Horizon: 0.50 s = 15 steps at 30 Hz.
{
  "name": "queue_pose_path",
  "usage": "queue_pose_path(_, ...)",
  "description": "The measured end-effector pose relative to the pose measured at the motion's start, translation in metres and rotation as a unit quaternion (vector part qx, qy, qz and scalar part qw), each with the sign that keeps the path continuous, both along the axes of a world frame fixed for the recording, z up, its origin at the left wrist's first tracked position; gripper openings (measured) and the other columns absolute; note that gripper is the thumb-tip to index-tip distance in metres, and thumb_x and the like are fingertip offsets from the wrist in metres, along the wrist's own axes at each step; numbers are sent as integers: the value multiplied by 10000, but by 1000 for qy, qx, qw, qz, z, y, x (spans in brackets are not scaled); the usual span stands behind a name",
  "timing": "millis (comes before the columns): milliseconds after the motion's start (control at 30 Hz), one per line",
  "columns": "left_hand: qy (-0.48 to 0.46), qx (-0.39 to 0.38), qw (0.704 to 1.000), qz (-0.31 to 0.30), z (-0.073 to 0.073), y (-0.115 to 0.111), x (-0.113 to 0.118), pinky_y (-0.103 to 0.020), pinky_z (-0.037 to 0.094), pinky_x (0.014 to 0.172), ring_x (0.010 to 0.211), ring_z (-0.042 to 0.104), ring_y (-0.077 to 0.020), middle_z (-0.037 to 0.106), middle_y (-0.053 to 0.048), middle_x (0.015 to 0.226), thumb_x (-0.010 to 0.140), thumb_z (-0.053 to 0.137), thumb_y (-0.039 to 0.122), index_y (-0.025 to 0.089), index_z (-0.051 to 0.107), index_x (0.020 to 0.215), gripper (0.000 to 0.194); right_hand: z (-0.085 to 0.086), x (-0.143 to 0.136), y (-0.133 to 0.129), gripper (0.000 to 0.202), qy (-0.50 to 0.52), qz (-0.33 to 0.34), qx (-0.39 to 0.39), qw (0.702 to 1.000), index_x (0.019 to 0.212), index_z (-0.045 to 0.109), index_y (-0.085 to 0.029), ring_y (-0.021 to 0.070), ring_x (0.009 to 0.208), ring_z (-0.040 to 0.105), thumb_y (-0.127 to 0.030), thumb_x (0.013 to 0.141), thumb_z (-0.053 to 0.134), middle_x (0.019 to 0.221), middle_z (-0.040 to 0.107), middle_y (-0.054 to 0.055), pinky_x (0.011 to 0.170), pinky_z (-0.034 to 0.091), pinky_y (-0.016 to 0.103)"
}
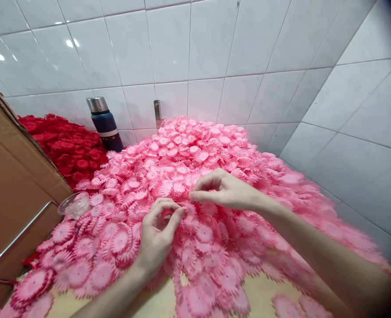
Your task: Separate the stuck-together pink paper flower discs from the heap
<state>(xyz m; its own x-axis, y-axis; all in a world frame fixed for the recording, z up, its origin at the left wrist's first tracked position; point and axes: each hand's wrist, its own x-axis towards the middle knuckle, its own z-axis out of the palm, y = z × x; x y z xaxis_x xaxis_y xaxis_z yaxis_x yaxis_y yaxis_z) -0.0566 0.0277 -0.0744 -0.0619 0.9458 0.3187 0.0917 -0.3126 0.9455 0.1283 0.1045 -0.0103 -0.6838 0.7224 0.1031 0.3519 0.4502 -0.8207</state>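
Observation:
A big heap of pink scalloped fabric flower discs [182, 150] spreads in front of me, many with a small hole in the middle. Over its centre my left hand [157, 232] is closed, thumb and forefinger brought together in a pinch. My right hand [223, 190] is closed too, just right of and above the left, its fingertips pinched and pointing left. The fingertips of both hands are close but apart. Whatever sits between them is too small to make out against the pink discs.
A dark blue bottle [107, 126] with a steel cap stands behind, beside a heap of red discs [71, 148]. Left are a cardboard box [20, 190], a bent metal rod [20, 238] and a clear plastic dish [74, 204]. White tiled walls [202, 44] enclose the light wooden tabletop [265, 293].

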Motion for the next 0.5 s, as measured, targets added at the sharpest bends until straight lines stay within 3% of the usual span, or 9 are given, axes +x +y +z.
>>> queue_pose_path(133, 2, 6, 1000, 17, 0, 1, -1, -248, 480, 722, 827, 563, -151, 588, -27, 862, 859, 634, 220, 187, 654, 794, 75, 0, 3, 2, 212, 40, -29, 6, 999, 771, 711, -146, 112, 603, 544, -339, 834, 651, 691, 654, 24, 542, 407, 242)
queue_pose_path(333, 10, -4, 1000, 8, -2, 1, 1, -271, 502, 734, 799, 621, -158, 661, -30, 829, 835, 666, 226, 190, 714, 836, 60, 5, -7, -12, 225, -47, 45, 62, 996, 779, 730, -150, 112, 581, 522, -343, 845, 635, 667, 673, 24, 534, 389, 245)
queue_pose_path(500, -20, -28, 999, 4, -3, -2, 2, -252, 525, 721, 758, 645, -145, 706, -20, 808, 832, 668, 220, 184, 703, 839, 51, 3, -9, -12, 279, -64, 37, 47, 996, 697, 658, -142, 91, 524, 420, -257, 899, 504, 591, 547, -13, 488, 317, 243)
